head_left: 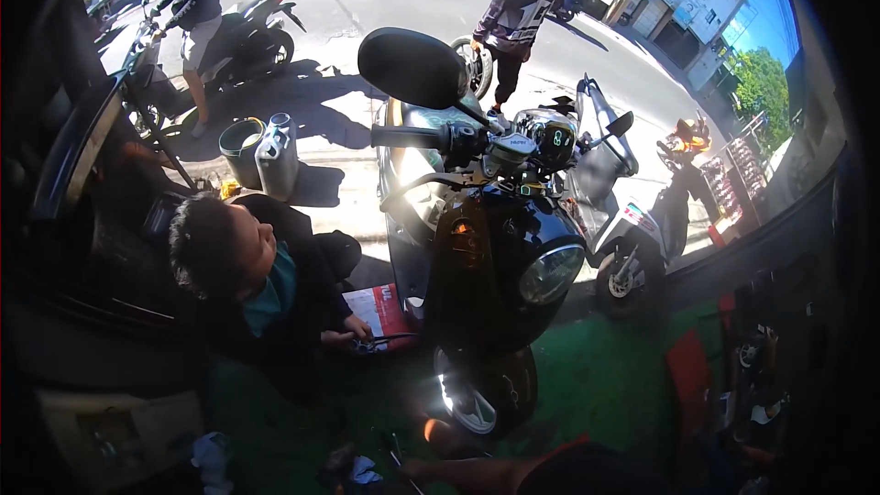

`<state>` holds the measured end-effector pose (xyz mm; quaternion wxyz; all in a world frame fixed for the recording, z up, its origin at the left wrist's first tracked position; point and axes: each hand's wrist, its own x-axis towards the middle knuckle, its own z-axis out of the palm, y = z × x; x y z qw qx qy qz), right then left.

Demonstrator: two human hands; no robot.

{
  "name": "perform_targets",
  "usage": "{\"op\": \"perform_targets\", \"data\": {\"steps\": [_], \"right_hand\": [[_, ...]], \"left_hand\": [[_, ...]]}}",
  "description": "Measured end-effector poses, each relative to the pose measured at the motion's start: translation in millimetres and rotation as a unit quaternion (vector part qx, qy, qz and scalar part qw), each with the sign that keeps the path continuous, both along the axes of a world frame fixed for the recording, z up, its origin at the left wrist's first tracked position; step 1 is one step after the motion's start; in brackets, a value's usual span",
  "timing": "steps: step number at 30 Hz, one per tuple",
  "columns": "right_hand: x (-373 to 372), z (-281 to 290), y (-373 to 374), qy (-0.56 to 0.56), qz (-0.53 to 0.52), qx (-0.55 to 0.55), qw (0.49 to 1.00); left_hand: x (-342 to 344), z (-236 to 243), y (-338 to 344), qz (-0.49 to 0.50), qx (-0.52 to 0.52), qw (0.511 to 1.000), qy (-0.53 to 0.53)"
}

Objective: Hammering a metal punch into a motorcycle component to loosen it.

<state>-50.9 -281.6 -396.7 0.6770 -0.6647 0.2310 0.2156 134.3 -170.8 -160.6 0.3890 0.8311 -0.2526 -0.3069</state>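
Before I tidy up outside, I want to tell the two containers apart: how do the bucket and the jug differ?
Colour: the bucket is dark green, the jug grey. Shape: the bucket is round, while the jug is boxier and taller-looking. Top: the bucket has a wide open mouth, whereas the jug narrows towards its top. Both stand upright, side by side.

Place: motorbike workshop, open onto a street (pixel 357 0)
Green floor (pixel 596 371): a black scooter (pixel 481 298), its front wheel (pixel 513 390) on it
Outside: more motorbikes (pixel 257 41), bucket (pixel 236 160), jerrycan (pixel 276 165)
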Motion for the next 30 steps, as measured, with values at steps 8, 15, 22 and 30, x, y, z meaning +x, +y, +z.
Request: {"op": "perform_targets", "data": {"steps": [8,15,22,30], "right_hand": [[9.5,12.8,-8.5,0.019,0.000,0.004,1.000],[12.7,25.0,-18.8,-0.004,0.003,-0.014,1.000],[-2.0,15.8,-20.2,0.008,-0.110,-0.044,0.993],[-16.5,33.0,-18.0,0.093,-0.189,-0.057,0.976]], "left_hand": [[-3.6,-20.9,22.3,-0.082,-0.028,0.995,-0.053],[-9.1,-36.6,36.2,-0.134,-0.028,0.990,-0.027],[-9.5,-52.1,38.7,-0.203,-0.029,0.967,-0.151],[-4.1,-34.7,27.0,-0.203,-0.062,0.965,-0.152]]}}
